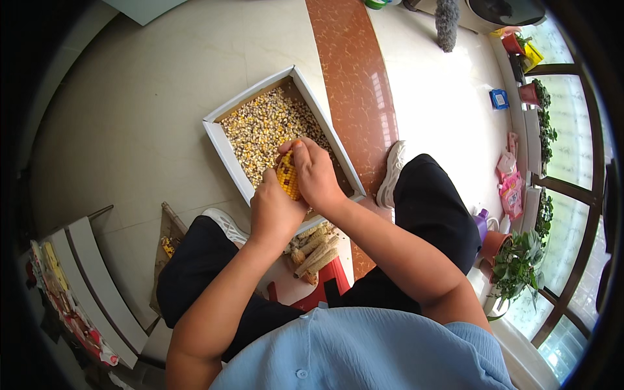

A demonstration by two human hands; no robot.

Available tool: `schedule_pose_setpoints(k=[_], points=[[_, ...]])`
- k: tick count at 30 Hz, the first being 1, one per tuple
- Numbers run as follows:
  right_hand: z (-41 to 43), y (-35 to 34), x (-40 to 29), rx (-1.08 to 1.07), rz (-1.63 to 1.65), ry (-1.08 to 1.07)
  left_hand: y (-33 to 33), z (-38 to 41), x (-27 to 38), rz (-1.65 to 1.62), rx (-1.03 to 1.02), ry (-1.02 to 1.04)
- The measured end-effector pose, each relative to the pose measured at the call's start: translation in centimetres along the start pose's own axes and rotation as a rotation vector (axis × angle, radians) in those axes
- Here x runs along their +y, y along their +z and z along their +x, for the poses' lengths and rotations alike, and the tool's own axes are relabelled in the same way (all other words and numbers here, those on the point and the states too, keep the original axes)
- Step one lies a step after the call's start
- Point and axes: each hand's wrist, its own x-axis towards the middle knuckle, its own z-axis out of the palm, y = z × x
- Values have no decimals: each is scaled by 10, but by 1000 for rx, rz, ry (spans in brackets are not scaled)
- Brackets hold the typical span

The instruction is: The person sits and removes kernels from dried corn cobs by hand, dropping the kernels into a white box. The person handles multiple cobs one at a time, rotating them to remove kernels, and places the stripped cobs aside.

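Note:
An ear of corn (288,178) with yellow kernels and a few dark ones is held between both hands. My left hand (274,207) grips its lower left side. Across its right side and top lies my right hand (317,173), the thumb near the tip. Both are above a white-rimmed shallow cardboard box (228,158) on the floor. Loose corn kernels (265,124) in yellow, white and dark shades cover much of the box bottom. Several bare corn cobs (317,253) lie in a pile between my feet, below the box.
A red object (336,273) is under the cobs. At left stand a low bench (100,287) and a tray-like holder with corn (168,246). Potted plants (519,263), a pink package (512,192) and a purple bottle (480,224) line the window side. A reddish-brown tile strip (358,73) crosses the floor.

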Motion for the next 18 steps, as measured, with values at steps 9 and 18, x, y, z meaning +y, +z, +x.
schedule_pose_setpoints(k=[9,18], points=[[2,3,4,42,-84,16,1,3,0,23,29,25],[6,1,5,-49,348,108,11,-10,-4,-274,-66,112]])
